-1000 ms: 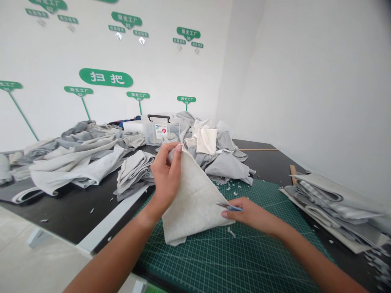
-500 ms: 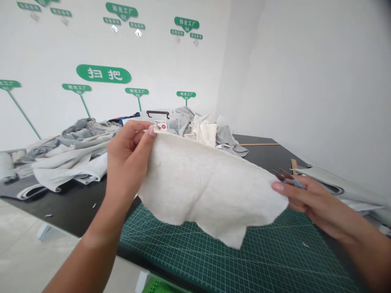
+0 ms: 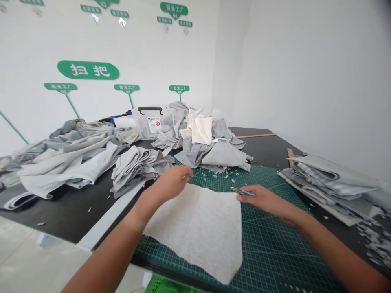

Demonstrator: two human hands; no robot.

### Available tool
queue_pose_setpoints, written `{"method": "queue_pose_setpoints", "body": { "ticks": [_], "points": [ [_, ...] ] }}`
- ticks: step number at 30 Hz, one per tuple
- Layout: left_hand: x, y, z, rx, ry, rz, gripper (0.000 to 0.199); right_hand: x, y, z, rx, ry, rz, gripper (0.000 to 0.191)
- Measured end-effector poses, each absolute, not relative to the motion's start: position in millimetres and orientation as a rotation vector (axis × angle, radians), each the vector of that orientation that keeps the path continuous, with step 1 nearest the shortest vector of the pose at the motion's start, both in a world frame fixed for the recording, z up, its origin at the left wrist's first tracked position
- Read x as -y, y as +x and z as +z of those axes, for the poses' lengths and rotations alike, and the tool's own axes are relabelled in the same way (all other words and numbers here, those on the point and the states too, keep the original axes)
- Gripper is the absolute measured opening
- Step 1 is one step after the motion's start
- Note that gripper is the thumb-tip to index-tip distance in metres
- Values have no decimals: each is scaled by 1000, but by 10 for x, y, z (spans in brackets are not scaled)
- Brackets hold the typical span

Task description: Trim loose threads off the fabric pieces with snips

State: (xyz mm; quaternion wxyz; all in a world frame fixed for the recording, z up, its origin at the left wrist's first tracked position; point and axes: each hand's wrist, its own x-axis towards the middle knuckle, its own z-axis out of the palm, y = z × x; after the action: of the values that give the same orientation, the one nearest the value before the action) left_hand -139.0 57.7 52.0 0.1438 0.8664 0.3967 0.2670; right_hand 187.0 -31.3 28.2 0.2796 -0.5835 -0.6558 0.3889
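My right hand [image 3: 259, 199] is clamped on small scissors [image 3: 248, 193], their tips pointing left, just beside the upper right corner of the pale cloth [image 3: 198, 228]. Whether that hand's thumb also touches the corner, I cannot tell. My left hand [image 3: 174, 181] is bent over the cloth's far edge, with the fingers curled; whether they pinch the fabric, I cannot tell.

The cloth is spread over the green cutting mat [image 3: 284, 244], between my forearms. Its right edge runs down toward me to a pointed near corner, and its left part passes behind my left forearm. I cannot tell whether all of it lies flat.

To the right of the cloth, a broad stretch of the mat's grid shows, crossed by my right forearm. Beyond that side of the mat sits a stack of folded fabric [image 3: 332, 187], with a heap of scraps [image 3: 377, 240] near it.

Ahead, small white clippings [image 3: 226, 176] dot the far part of the mat, and a mound of fabric pieces [image 3: 226, 152] overlaps its far edge. On the left, a folded bundle [image 3: 131, 167] lies near my left hand. Black tabletop [image 3: 70, 215] shows between that bundle and the table's near edge, with a pale strip [image 3: 111, 219] running along my left forearm.
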Motion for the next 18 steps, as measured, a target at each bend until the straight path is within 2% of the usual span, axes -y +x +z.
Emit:
{"method": "queue_pose_setpoints", "body": {
  "ticks": [2, 5, 8, 18],
  "points": [
    [-537, -1077, 526, -839, 2525, 683, 28, 310, 1858, 267, 1731, -1560, 1107, 38],
    [-534, -690, 410, -658, 2517, 682, 36, 314, 1845, 243, 1683, -1547, 1079, 40],
    [-545, -461, 200, -545, 2483, 679, 32, 303, 1844, 191, 1680, -1515, 999, 39],
    [-405, -384, -81, -570, 2191, 834, 24, 263, 1756, 17, 1614, -1516, 889, 40]
  ]
}}
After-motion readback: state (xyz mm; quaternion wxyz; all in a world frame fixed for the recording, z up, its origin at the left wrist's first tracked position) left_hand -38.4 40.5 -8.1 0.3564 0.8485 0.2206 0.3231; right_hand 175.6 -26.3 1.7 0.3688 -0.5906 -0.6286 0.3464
